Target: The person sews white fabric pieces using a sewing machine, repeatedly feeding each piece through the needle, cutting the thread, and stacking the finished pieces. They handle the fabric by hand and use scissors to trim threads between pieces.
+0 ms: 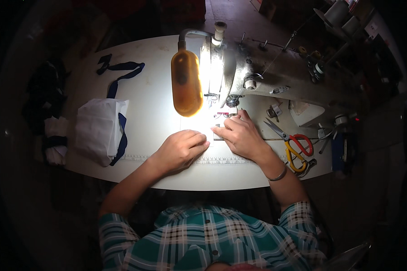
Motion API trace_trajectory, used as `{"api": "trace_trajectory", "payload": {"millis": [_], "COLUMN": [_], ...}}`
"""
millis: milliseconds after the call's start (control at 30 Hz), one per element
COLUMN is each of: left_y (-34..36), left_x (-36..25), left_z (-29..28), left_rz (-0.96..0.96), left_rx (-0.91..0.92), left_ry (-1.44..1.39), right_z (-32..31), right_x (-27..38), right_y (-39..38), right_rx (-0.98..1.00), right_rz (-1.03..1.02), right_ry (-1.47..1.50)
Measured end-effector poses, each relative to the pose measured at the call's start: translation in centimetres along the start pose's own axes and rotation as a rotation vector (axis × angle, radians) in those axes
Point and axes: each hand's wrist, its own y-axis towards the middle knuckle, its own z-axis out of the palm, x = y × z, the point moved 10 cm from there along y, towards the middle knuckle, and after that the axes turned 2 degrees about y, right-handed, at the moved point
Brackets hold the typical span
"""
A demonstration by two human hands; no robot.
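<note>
My left hand [181, 147] rests on the white sewing table, fingers bent and pressed together at the edge of the lamp's glare. My right hand [241, 134] is just in front of the presser foot and needle area of the sewing machine [276, 67], its thumb and fingers drawn together in a pinch. Between the two hands the bright light washes out the surface. A faint pale edge, perhaps white cloth, shows there, but what the fingertips hold cannot be made out. A bracelet circles my right wrist.
An amber-covered lamp [186, 83] hangs left of the needle. Scissors [296, 147] with red and yellow handles lie right of my right hand. Folded white cloth [97, 131] with navy straps sits at left. A printed ruler strip [221, 161] runs along the table's front.
</note>
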Motion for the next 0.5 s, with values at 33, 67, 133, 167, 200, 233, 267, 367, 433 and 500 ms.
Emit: {"api": "trace_trajectory", "payload": {"millis": [33, 67, 133, 167, 200, 233, 267, 367, 433, 500], "left_y": [0.0, -0.1, 0.0, 0.0, 0.1, 0.1, 0.2, 0.3, 0.4, 0.5], "left_x": [0.2, 0.4, 0.7, 0.9, 1.0, 1.2, 1.3, 1.9, 2.1, 2.3], "left_z": [0.1, 0.2, 0.4, 0.4, 0.4, 0.4, 0.5, 0.7, 0.8, 0.7], "left_rz": [-0.005, -0.01, -0.016, -0.018, -0.02, -0.021, -0.021, -0.038, -0.048, -0.051], "left_rx": [0.004, 0.007, 0.006, 0.003, 0.0, -0.005, -0.01, 0.0, 0.008, 0.009], "left_ry": [0.004, 0.009, 0.013, 0.014, 0.016, 0.02, 0.024, 0.03, 0.031, 0.029], "right_z": [0.0, 0.0, 0.0, 0.0, 0.0, 0.0, 0.0, -0.3, -0.4, -0.4], "right_x": [0.0, 0.1, 0.2, 0.3, 0.3, 0.2, 0.2, 0.5, 0.6, 0.6], "right_y": [0.0, 0.0, 0.0, 0.1, 0.0, 0.0, 0.0, 0.1, 0.2, 0.3], "right_rx": [0.006, 0.013, 0.025, 0.031, 0.034, 0.037, 0.039, 0.007, 0.018, 0.022], "right_rz": [0.0, 0.0, -0.002, -0.003, -0.003, -0.002, -0.002, -0.025, -0.024, -0.021], "right_ry": [0.011, 0.022, 0.025, 0.027, 0.03, 0.032, 0.035, 0.039, 0.044, 0.05]}}
